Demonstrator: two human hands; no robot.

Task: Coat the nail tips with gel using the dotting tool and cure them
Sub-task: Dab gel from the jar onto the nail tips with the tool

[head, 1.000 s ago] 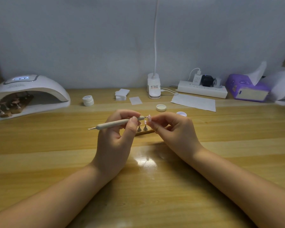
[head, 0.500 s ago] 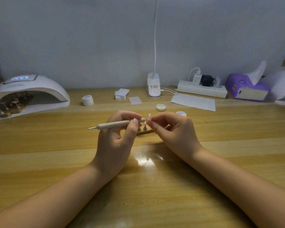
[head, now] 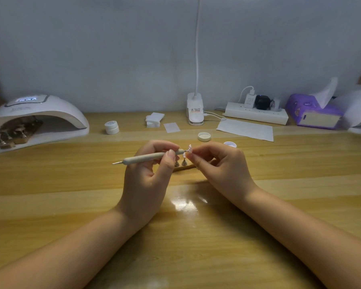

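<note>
My left hand grips a beige dotting tool held nearly level, its right tip against a small pale nail tip. My right hand pinches that nail tip by its stand. Behind my fingers a wooden holder strip on the table carries small metal stands. An open gel jar sits just behind my right hand, its lid further back. The white curing lamp stands at the far left with holders of nail tips inside.
A closed white jar, a stack of white pads, a desk lamp base, a sheet of paper, a power strip and a purple tissue box line the back of the wooden table.
Both hands stay in nearly the same place; the dotting tool's tip shifts only slightly against the nail tip.
</note>
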